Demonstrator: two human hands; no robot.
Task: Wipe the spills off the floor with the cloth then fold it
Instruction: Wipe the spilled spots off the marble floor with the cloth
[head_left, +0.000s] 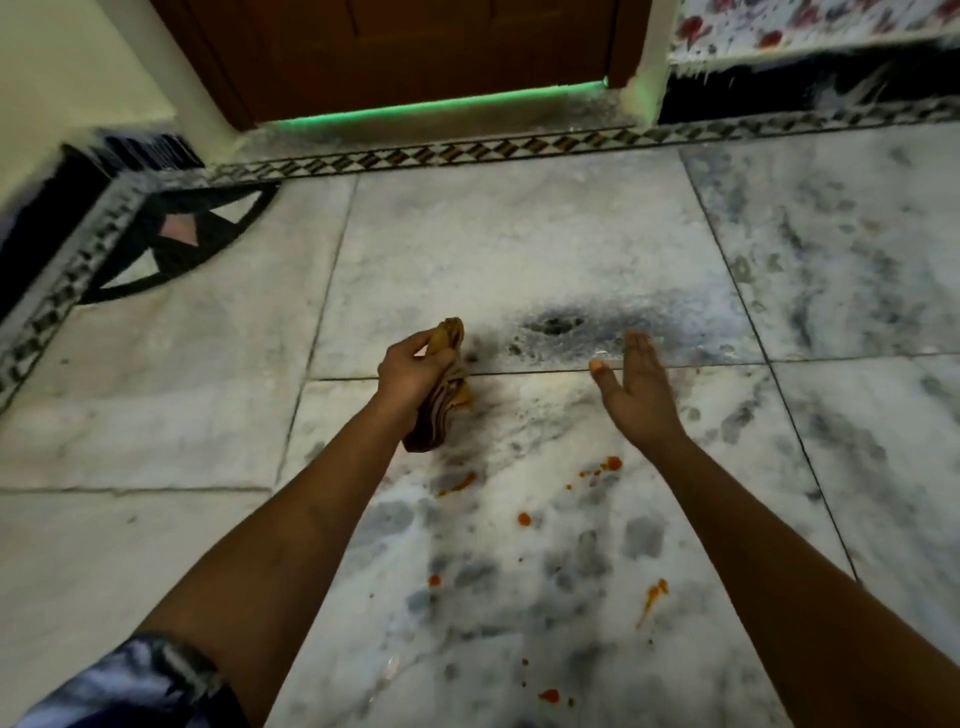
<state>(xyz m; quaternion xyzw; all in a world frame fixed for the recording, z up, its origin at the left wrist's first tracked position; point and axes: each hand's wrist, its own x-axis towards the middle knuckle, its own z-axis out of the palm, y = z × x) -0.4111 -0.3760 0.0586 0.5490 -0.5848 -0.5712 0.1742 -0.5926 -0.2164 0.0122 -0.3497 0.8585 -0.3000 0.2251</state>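
Head view: left hand (408, 376) clenches the bunched cloth (445, 395), fabric hanging below the fist. Right hand (636, 387) spread, empty, above orange spills (605, 466).

No text, label, brand, number or sign can be read anywhere in this view
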